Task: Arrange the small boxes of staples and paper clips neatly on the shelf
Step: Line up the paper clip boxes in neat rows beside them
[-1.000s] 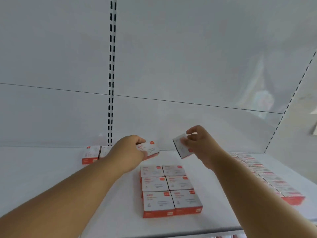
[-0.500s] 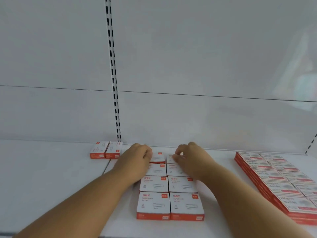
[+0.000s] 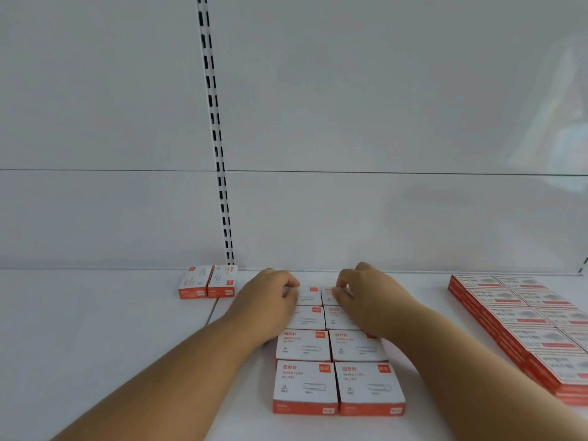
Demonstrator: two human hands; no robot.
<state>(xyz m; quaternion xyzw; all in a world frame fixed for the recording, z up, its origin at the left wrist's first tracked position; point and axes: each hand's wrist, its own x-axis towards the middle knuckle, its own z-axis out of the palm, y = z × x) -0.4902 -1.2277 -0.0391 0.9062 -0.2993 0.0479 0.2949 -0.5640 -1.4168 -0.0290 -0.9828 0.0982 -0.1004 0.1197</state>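
White-and-orange paper clip boxes point(image 3: 305, 386) form a two-column block at 6 o'clock on the shelf point(image 3: 95, 329); four rows are visible, edges touching. My left hand point(image 3: 270, 300) rests on the far left box point(image 3: 310, 296), fingers curled at its left edge. My right hand point(image 3: 366, 297) pinches the far right box point(image 3: 329, 296) with bent fingertips. Both boxes sit flat at the back of the block, just beside each other, so I judge the fourth row to be seated and only in need of squaring.

Done, as far as I can see: this block, plus a longer stacked bank of flat boxes point(image 3: 515, 316) at 3 o'clock, well apart from it. Left, in my judgement: a pair of small boxes point(image 3: 208, 284) at 10 o'clock against the back panel point(image 3: 381, 218), apart from either group.

All boxes are closed; contents unseen, though the near lids read "PAPER CLIPS".
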